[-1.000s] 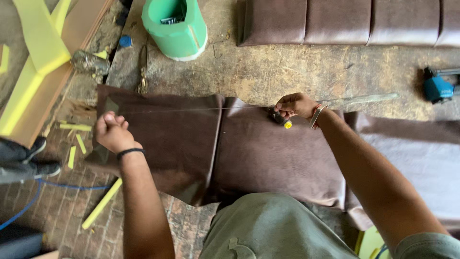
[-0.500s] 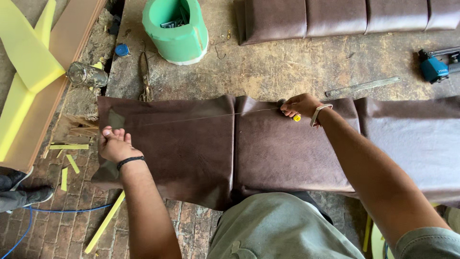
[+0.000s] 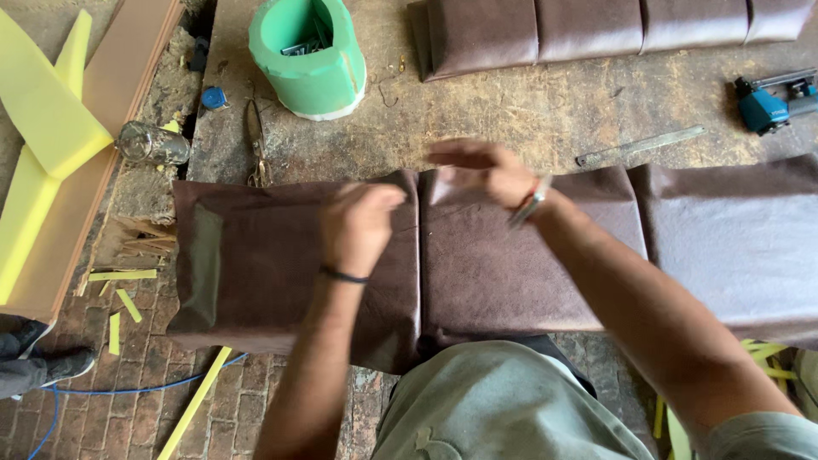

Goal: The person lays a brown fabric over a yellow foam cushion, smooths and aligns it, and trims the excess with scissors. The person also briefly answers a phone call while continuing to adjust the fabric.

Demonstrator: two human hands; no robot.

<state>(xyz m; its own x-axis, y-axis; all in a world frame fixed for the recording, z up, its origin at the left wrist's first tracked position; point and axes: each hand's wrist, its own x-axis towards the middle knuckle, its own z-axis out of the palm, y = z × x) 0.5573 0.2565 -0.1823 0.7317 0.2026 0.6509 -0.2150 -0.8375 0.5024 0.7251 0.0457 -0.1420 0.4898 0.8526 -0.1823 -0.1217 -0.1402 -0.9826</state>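
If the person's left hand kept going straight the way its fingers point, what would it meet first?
The left hand points up and slightly right, over the brown leather-like sheet. Going on, it would probably first meet the blurred right hand close by; past that lies bare worktable. Depth is hard to judge.

Both arms are stretched forward and drawn in toward the middle. The left hand (image 3: 360,226) is held loosely curled, knuckles up, a dark band worn at its wrist. The right hand (image 3: 481,170), blurred, is held just beside it, fingers pointing left, a bracelet at its wrist.
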